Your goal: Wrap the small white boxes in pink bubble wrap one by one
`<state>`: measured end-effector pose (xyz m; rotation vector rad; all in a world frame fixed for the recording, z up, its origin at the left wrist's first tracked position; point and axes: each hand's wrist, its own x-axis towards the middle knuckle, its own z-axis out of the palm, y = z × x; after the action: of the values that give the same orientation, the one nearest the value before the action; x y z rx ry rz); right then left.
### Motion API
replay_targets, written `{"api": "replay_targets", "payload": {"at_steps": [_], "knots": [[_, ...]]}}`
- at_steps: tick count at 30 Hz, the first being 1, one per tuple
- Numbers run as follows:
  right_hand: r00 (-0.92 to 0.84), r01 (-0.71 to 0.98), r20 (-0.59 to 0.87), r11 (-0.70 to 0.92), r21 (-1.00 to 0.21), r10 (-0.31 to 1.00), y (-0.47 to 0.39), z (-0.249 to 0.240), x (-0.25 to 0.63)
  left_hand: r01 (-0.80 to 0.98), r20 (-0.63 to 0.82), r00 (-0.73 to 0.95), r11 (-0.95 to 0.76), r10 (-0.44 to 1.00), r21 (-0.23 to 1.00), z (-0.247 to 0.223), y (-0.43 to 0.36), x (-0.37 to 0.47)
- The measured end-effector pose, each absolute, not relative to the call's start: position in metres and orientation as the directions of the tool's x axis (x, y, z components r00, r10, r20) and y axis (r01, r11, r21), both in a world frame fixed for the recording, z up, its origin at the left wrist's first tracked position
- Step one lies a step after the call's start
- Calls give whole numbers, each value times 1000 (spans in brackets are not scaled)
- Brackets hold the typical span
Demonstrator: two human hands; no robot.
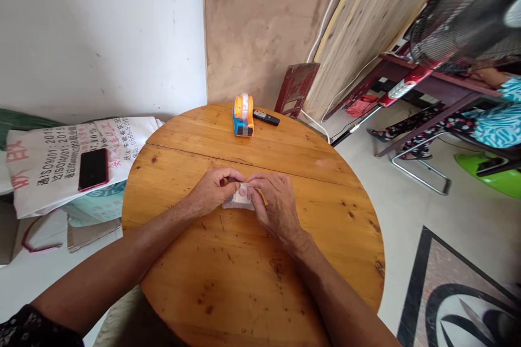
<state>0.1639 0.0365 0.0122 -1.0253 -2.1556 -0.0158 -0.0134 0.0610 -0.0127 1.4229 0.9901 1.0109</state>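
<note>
A small white packet [241,199] with reddish marks lies at the middle of the round wooden table [183,271], between my two hands. On its left side my left hand [214,191] is closed, thumb and index finger pinching the packet's top edge. From the right my right hand [274,201] grips the same packet, its fingers bent over the upper edge and its thumb against the front. The fingertips of both hands nearly meet at the top. Behind them stands an orange and blue tape dispenser [243,116], with a black object [266,117] lying beside it.
Left of the table, a phone [93,168] lies on white printed sacks [40,160]. A dark red chair [297,87] stands behind the table. At the right are a standing fan [464,16] and a seated person in a blue patterned top [499,114].
</note>
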Motion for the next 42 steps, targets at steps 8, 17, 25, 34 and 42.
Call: {"api": "replay_targets", "payload": {"at_steps": [8,17,25,34,42], "knots": [[-500,656,574,716,-237,648,31,12,162,72,43,288,-66,957,995,-14,63,-14],[-503,702,534,682,-205,679,30,14,160,61,68,274,-88,959,994,-10,62,-14],[-487,694,509,669,-266,709,30,10,163,85,97,312,-129,945,988,-7,60,-16],[-519,605,489,706,-368,701,24,28,181,125,80,320,-126,944,984,-7,60,-17],[-586,669,290,654,-354,756,42,6,191,131,53,315,-99,948,986,-9,59,-18]]}}
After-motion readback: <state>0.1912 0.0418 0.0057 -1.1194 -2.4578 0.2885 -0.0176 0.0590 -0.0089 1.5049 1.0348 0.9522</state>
